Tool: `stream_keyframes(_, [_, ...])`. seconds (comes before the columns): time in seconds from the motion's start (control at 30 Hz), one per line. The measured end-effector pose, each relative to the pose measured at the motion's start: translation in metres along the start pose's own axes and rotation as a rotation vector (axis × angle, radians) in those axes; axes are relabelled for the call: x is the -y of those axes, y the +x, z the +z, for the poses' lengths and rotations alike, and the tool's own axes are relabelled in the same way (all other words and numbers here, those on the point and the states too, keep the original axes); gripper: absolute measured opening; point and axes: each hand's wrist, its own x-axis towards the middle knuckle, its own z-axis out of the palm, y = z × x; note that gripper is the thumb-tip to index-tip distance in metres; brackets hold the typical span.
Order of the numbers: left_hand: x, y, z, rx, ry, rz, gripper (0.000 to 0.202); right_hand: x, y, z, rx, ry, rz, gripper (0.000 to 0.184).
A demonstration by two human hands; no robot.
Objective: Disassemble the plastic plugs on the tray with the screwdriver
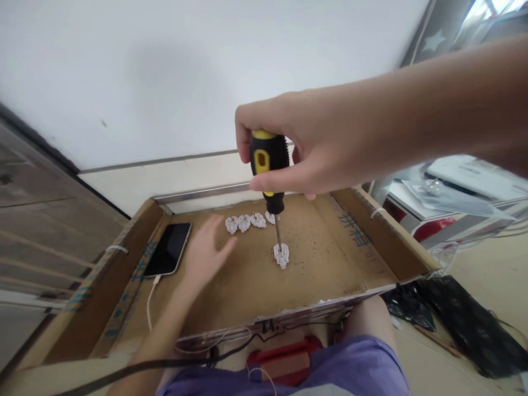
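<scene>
My right hand (305, 148) is wrapped round the black and yellow handle of a screwdriver (269, 165), held upright. Its tip rests on a small white plastic plug part (281, 255) lying on the cardboard tray (330, 264). My left hand (208, 247) lies flat on the cardboard with fingers stretched out, left of that part and just below a row of several similar white parts (245, 222). It holds nothing.
A black phone (169, 249) with a white cable lies on the tray's left side. The tray's raised cardboard flaps stand left and right. Plastic bags, white boxes and a red object sit at the right. A dark fan-like object lies on the floor, lower right.
</scene>
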Motion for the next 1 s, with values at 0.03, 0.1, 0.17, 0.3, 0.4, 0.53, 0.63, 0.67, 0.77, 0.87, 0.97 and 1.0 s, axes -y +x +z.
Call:
stream_keyframes(0.03, [-0.021, -0.004, 0.006, 0.078, -0.129, 0.078, 0.059, -0.003, 0.003, 0.003, -0.068, -0.056, -0.037, 0.043])
stream_keyframes(0.1, [-0.056, -0.010, 0.019, 0.247, -0.347, 0.205, 0.057, -0.006, 0.006, 0.007, -0.200, -0.194, -0.100, 0.050])
stream_keyframes(0.17, [-0.077, -0.011, 0.032, 0.323, -0.442, 0.267, 0.050, -0.004, 0.007, 0.006, -0.211, -0.233, -0.065, 0.050])
stream_keyframes(0.3, [-0.081, -0.005, 0.055, 0.284, -0.451, 0.351, 0.018, 0.001, 0.007, 0.000, 0.064, -0.044, 0.040, 0.046])
stream_keyframes(0.4, [-0.073, -0.004, 0.065, 0.240, -0.449, 0.389, 0.017, -0.004, 0.010, 0.003, -0.109, -0.198, -0.004, 0.047])
stream_keyframes(0.53, [-0.071, -0.009, 0.065, 0.233, -0.425, 0.372, 0.017, -0.010, 0.013, 0.006, -0.198, -0.317, -0.049, 0.058])
stream_keyframes(0.63, [-0.072, -0.010, 0.063, 0.235, -0.424, 0.363, 0.016, -0.009, 0.014, 0.004, -0.030, -0.181, -0.033, 0.057])
stream_keyframes(0.67, [-0.072, -0.010, 0.063, 0.234, -0.428, 0.359, 0.016, -0.008, 0.014, 0.005, -0.045, -0.194, -0.014, 0.058])
stream_keyframes(0.77, [-0.072, -0.011, 0.064, 0.230, -0.436, 0.355, 0.016, -0.005, 0.012, 0.006, -0.182, -0.353, 0.057, 0.068])
stream_keyframes(0.87, [-0.075, -0.012, 0.066, 0.199, -0.433, 0.345, 0.015, -0.001, 0.008, 0.003, -0.121, -0.346, 0.088, 0.062])
stream_keyframes(0.97, [-0.079, -0.014, 0.068, 0.153, -0.415, 0.329, 0.014, 0.000, 0.007, -0.001, 0.024, -0.301, 0.130, 0.054])
stream_keyframes(1.0, [-0.080, -0.014, 0.068, 0.145, -0.411, 0.326, 0.013, 0.000, 0.008, -0.002, 0.001, -0.348, 0.142, 0.053])
